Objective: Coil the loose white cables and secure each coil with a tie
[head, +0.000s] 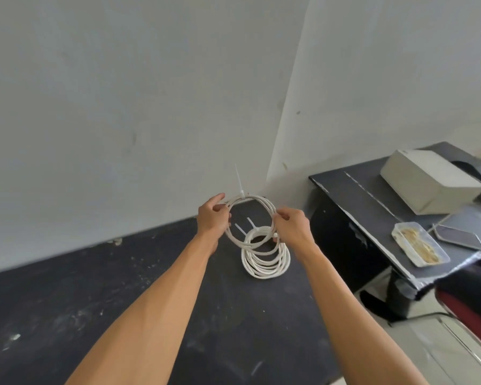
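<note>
I hold a white cable coil (pixel 264 202) upright above the dark table (pixel 67 307). My left hand (pixel 213 215) grips its left side and my right hand (pixel 290 225) pinches its right side. A white tie (pixel 238 180) sits at the top of this coil, its tail sticking straight up. Below the hands a second white cable coil (pixel 265 262) lies flat on the table. Two loose ties (pixel 246 226) lie on the table just behind it, seen through the held coil.
Grey walls meet in a corner right behind the coils. To the right stands a lower dark desk (pixel 353 195) with a beige box (pixel 431 180), a plastic tray (pixel 419 247) of small yellowish bits and a dark flat object (pixel 460 237). A red seat (pixel 467 309) is at lower right.
</note>
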Available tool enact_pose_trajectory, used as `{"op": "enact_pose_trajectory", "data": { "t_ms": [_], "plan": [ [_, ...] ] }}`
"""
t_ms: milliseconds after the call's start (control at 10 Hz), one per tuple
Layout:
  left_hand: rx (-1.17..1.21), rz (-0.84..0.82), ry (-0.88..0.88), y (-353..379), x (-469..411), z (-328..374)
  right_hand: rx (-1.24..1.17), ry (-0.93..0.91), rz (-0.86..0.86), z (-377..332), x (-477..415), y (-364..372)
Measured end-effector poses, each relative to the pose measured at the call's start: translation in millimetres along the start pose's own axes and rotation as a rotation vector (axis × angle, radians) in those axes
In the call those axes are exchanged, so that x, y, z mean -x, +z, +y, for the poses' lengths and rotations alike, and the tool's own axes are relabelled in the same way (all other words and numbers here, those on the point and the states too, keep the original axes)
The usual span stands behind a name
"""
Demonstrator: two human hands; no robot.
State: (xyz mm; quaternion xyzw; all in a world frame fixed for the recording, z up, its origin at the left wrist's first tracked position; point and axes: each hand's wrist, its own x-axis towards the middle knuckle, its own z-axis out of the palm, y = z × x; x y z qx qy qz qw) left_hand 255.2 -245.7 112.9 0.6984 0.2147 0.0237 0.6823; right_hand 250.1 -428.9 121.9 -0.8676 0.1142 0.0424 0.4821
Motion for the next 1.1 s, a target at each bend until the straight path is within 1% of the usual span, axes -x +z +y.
{"op": "enact_pose_trajectory", "data": {
  "t_ms": [100,200,400,500,600,700,800,900,1000,1100],
  "plan": [
    [-0.054,0.102,-0.077,30,-14,-27,0.028,0.082,0.009,34,-27,0],
    [-0.168,0.138,-0.128,58,-28,-53,0.059,0.149,-0.006,66,-55,3],
    [-0.311,0.108,-0.190,98,-61,-104,0.167,0.248,-0.055,124,-101,28],
    [-0.356,0.079,-0.187,110,-73,-126,0.204,0.249,-0.095,146,-115,45],
    [-0.451,0.066,-0.182,116,-79,-141,0.238,0.224,-0.103,158,-121,62],
    [-0.528,0.046,-0.167,118,-79,-150,0.324,0.184,-0.067,163,-122,73],
    [-0.546,0.047,-0.175,116,-79,-149,0.393,0.167,-0.085,165,-121,76],
    [-0.562,0.001,-0.189,113,-81,-146,0.409,0.180,-0.110,163,-122,76],
    [-0.601,-0.070,-0.202,106,-78,-138,0.455,0.154,-0.109,154,-116,70],
    [-0.607,-0.108,-0.163,100,-71,-126,0.484,0.085,-0.094,138,-108,68]
  ]
}}
